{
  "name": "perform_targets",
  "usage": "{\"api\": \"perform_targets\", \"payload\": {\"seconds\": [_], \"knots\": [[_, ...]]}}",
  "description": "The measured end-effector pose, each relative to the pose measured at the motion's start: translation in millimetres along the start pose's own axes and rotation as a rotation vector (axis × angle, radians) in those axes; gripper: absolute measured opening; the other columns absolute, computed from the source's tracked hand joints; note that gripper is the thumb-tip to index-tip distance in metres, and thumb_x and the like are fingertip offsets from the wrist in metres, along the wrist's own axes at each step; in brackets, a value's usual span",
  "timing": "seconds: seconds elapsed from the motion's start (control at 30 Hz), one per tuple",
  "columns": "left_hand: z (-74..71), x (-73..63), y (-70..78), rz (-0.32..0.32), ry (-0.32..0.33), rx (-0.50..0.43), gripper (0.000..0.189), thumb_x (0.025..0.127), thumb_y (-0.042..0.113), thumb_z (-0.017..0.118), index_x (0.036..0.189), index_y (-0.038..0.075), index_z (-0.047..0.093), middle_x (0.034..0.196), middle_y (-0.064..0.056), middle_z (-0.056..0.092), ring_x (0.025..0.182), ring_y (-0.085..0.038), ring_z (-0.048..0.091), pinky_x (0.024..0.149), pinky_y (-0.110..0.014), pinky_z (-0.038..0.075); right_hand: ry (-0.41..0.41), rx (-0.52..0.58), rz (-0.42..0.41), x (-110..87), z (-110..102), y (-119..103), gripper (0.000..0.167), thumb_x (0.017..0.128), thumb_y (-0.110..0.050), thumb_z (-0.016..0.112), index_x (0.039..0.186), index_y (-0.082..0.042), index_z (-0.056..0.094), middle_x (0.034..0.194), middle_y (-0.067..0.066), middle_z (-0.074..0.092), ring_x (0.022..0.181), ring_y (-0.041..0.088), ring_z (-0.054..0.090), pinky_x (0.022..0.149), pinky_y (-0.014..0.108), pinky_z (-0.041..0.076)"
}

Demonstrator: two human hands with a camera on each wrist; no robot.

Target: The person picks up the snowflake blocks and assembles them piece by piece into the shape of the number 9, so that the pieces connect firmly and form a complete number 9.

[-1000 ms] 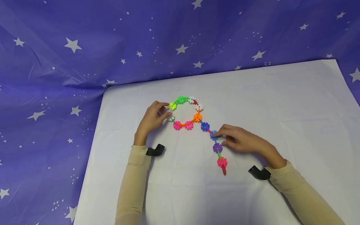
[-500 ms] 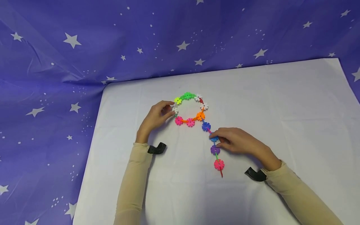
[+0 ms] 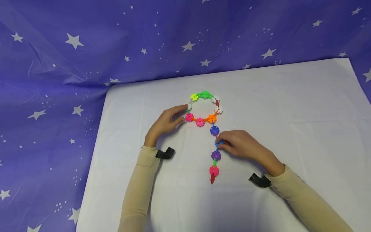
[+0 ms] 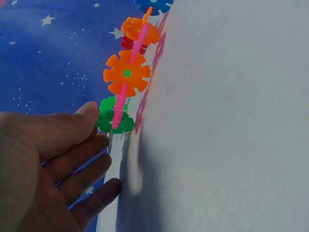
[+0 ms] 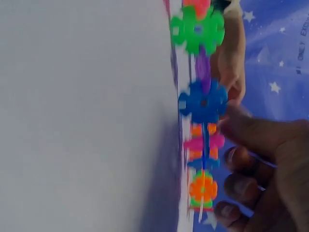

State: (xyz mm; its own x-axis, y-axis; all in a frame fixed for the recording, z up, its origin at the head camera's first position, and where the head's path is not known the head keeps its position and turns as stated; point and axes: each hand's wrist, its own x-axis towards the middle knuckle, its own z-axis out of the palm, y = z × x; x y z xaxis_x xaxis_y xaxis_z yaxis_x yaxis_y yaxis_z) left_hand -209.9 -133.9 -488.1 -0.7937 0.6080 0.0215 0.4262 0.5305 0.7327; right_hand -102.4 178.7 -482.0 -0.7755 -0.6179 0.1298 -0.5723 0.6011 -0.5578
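A chain of interlocking plastic flower discs lies on the white table, made of a multicoloured ring (image 3: 205,94) and a straight tail (image 3: 215,156) running down toward the near side. My left hand (image 3: 169,120) is at the ring's left side, index fingertip right at a small white disc (image 3: 189,106) and thumb beside a pink disc (image 3: 189,117). Its fingers look loosely extended in the left wrist view. With thumb and index finger, my right hand (image 3: 242,143) pinches a light-blue disc (image 3: 218,142) in the tail, partly covering it. A red disc (image 3: 213,179) stands edge-on at the tail's near end.
The white cloth-covered table (image 3: 290,129) spreads around the chain. Behind it and on the left hangs a purple curtain (image 3: 162,38) with white stars. Black bent mounts (image 3: 165,153) stick out from both sleeve cuffs.
The ring has shifted right and slightly away, with my left hand following it. The tail's near end has swung left, so the tail now hangs nearly straight below the ring.
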Motion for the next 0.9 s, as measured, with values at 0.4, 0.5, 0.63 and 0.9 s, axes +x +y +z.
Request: {"api": "perform_targets", "payload": {"seconds": [0.4, 0.5, 0.63, 0.9], "knots": [[1.8, 0.9, 2.3, 0.028, 0.004, 0.011, 0.040, 0.093, 0.015, 0.067, 0.131, 0.002, 0.060, 0.136, -0.013, 0.059, 0.130, -0.027, 0.052, 0.113, -0.039, 0.036, 0.120, 0.122, 0.152, 53.9, -24, 58, 0.054, 0.085, -0.020, 0.078, 0.134, -0.010, 0.058, 0.148, 0.023, 0.035, 0.127, 0.041, 0.041, 0.101, 0.058, 0.039], [5.9, 1.4, 5.4, 0.050, -0.010, 0.019, 0.042, 0.094, 0.018, 0.066, 0.133, 0.002, 0.059, 0.139, -0.012, 0.057, 0.133, -0.027, 0.049, 0.115, -0.038, 0.033, 0.102, 0.059, 0.188, 60.0, -21, 65, 0.049, 0.084, -0.023, 0.078, 0.129, -0.009, 0.063, 0.147, 0.021, 0.039, 0.128, 0.041, 0.038, 0.103, 0.058, 0.035], [8.5, -5.3, 14.4, 0.087, 0.028, 0.036, 0.039, 0.093, 0.017, 0.069, 0.128, 0.001, 0.062, 0.131, -0.013, 0.061, 0.127, -0.028, 0.053, 0.111, -0.040, 0.037, 0.148, -0.033, 0.211, 59.5, -21, 66, 0.035, 0.081, -0.025, 0.081, 0.111, -0.009, 0.070, 0.134, 0.018, 0.049, 0.119, 0.040, 0.043, 0.096, 0.056, 0.034], [41.2, -31.5, 64.5, 0.237, -0.122, 0.092, 0.048, 0.087, 0.031, 0.074, 0.128, 0.009, 0.062, 0.129, -0.003, 0.060, 0.123, -0.018, 0.053, 0.108, -0.036, 0.041, 0.198, 0.033, 0.326, 45.3, -24, 75, 0.034, 0.077, -0.027, 0.084, 0.103, -0.010, 0.070, 0.144, 0.023, 0.037, 0.132, 0.045, 0.034, 0.108, 0.061, 0.025]]}}
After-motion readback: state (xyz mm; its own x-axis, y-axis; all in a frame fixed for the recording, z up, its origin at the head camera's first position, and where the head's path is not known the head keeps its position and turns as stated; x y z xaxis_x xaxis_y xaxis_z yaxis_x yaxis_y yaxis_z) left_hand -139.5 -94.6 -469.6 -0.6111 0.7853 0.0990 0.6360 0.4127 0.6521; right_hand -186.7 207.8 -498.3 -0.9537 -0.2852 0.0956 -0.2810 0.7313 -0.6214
